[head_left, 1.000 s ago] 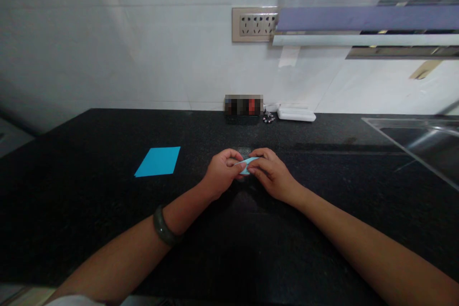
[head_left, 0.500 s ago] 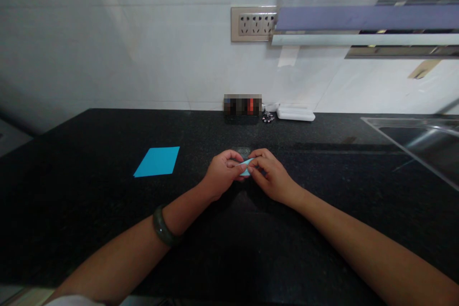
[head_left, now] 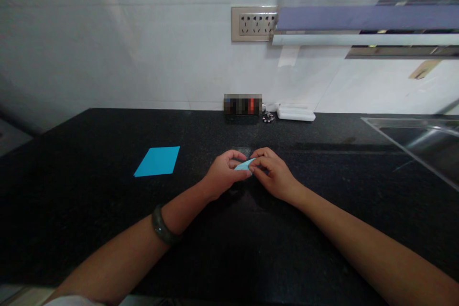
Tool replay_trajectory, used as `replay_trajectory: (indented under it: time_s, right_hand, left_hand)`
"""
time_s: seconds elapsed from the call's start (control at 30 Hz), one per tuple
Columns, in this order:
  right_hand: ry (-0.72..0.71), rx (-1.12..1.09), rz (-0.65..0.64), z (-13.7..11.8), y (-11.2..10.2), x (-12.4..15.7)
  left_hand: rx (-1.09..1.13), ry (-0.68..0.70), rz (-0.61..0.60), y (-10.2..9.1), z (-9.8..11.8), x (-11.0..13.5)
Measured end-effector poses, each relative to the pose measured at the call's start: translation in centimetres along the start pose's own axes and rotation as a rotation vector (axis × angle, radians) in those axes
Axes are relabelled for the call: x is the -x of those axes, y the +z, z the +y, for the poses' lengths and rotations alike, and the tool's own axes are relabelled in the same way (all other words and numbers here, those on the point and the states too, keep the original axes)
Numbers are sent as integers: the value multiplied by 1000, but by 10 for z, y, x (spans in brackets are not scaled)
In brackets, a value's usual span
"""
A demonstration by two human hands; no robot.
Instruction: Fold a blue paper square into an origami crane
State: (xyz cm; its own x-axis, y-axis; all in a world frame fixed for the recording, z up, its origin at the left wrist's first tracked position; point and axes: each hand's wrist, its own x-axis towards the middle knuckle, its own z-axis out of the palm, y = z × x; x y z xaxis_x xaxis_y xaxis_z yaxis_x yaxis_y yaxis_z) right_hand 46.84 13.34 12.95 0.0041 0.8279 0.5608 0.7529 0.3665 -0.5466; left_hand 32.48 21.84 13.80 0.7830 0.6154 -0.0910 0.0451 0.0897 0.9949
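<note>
Head view: both hands meet over the middle of the black desk [head_left: 107, 220], pinching a small folded paper [head_left: 244, 165] of light blue between them; the left hand [head_left: 224, 174] is curled closed, thumb and fingertips gripping the paper's left end, and the right hand [head_left: 274, 174] closes its thumb and forefinger on the right end; the paper is held just above the desk, or perhaps touching it, which cannot be told; its long axis runs across the view from left to right, tilted slightly, so that the right end lies a little farther from the person than the left; only a narrow strip of it shows between the fingers; a dark bracelet [head_left: 163, 227] sits on the left wrist; a flat blue sheet [head_left: 157, 161] lies on the desk well to the left of the hands, apart from them; at the back edge, against the wall, lie a white flat object [head_left: 296, 114] and a blurred box [head_left: 243, 104]; a metal sink [head_left: 423, 141] is set into the desk at far right; a socket plate [head_left: 254, 24] is on the wall above.
</note>
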Motion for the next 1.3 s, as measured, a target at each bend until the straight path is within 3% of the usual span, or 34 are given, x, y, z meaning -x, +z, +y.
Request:
replay_trajectory:
  time_s: [0.2, 0.73, 0.97, 1.3]
  right_hand:
    - [-6, 2, 4, -1, -1, -1]
    - [-20, 3, 29, -1, -4, -1]
    - [-153, 127, -16, 3, -15, -2]
    - [-309, 310, -122, 9, -12, -2]
  left_hand:
    - [-57, 55, -7, -1, -4, 0]
    - [88, -2, 12, -1, -4, -2]
    - [204, -94, 11, -7, -6, -5]
    - [215, -197, -20, -8, 2, -5]
